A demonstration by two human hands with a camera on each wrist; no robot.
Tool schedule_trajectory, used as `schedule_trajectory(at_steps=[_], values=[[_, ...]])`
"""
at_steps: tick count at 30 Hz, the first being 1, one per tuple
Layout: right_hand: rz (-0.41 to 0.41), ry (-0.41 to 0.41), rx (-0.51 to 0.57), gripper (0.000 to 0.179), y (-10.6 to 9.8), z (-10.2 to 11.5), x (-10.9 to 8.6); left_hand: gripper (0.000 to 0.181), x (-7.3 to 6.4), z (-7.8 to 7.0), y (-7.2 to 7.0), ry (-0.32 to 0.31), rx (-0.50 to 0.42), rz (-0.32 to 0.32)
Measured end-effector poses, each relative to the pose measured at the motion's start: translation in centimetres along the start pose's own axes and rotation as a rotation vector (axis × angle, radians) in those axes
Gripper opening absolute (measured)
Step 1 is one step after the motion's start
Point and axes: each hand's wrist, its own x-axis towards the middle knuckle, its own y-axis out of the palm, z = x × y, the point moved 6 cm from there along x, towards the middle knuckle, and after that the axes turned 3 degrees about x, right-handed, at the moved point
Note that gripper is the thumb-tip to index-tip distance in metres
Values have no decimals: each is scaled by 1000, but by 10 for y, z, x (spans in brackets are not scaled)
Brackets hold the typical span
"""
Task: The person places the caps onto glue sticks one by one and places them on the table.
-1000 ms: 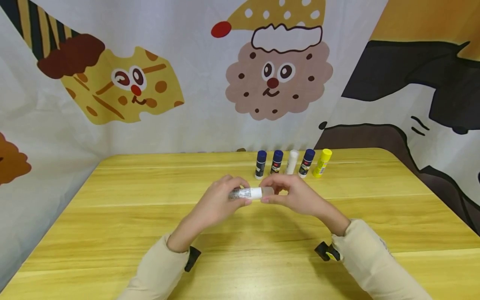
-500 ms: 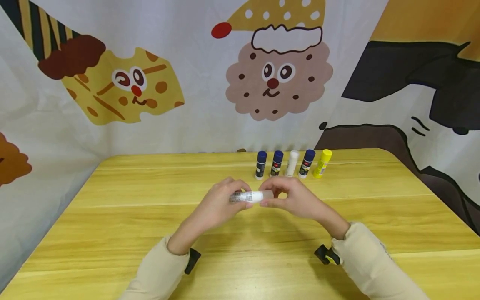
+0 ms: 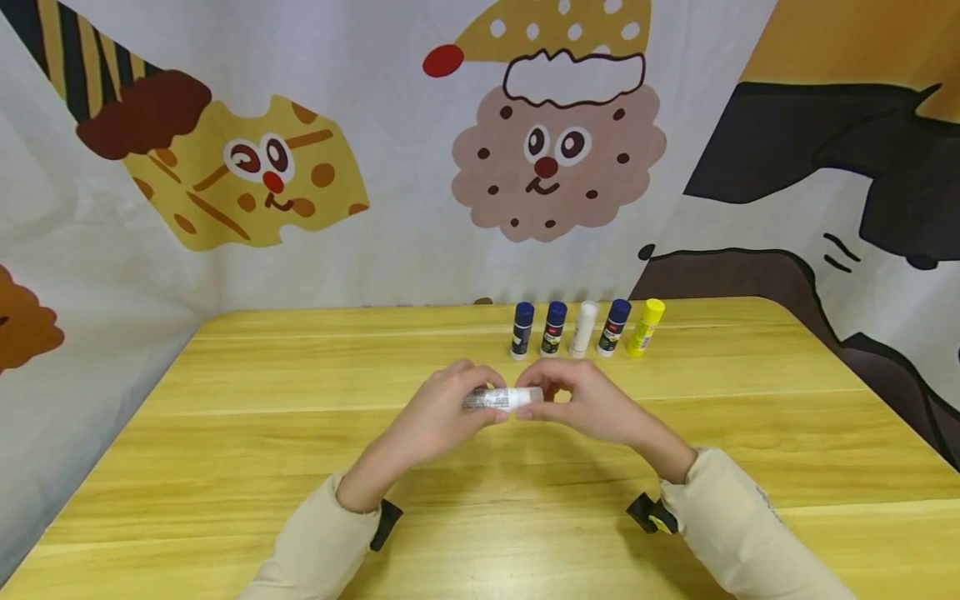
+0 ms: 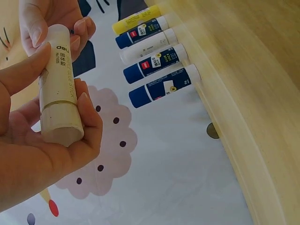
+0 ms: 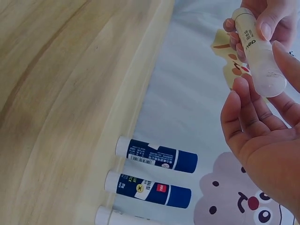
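Note:
A white glue stick [image 3: 495, 398] with dark print lies sideways in the air above the table, between both hands. My left hand [image 3: 438, 412] grips its body; in the left wrist view the glue stick's ringed base end [image 4: 62, 124] faces the camera. My right hand [image 3: 588, 402] pinches the other end with thumb and fingers. That end carries a translucent cap [image 5: 269, 83], seen in the right wrist view. The right thumb lies along the cap's edge, with the fingers beneath it.
Several glue sticks stand upright in a row at the back of the wooden table [image 3: 300, 450]: navy ones [image 3: 522, 330], a white one [image 3: 584, 328] and a yellow one [image 3: 646, 327]. A curtain with cartoon prints [image 3: 405, 250] hangs behind the table.
Both hands have sunk slightly toward the near side with the glue stick. The right hand has edged closer to the left, and less of the translucent cap shows past the white body.

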Motion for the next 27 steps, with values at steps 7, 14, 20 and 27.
schedule_trajectory(at_steps=[7, 14, 20, 27], values=[[5, -4, 5, 17, 2, 3, 1, 23, 0, -1, 1, 13, 10, 5], [4, -10, 2, 17, 3, 2, 0, 22, -1, -1, 1, 24, 11, 4], [1, -33, 17, 14, 5, 3, 0, 22, -1, -2, 2, 42, 19, -4], [2, -31, 39, 11, 7, 3, 1, 22, -2, -1, 2, 50, 20, -3]])
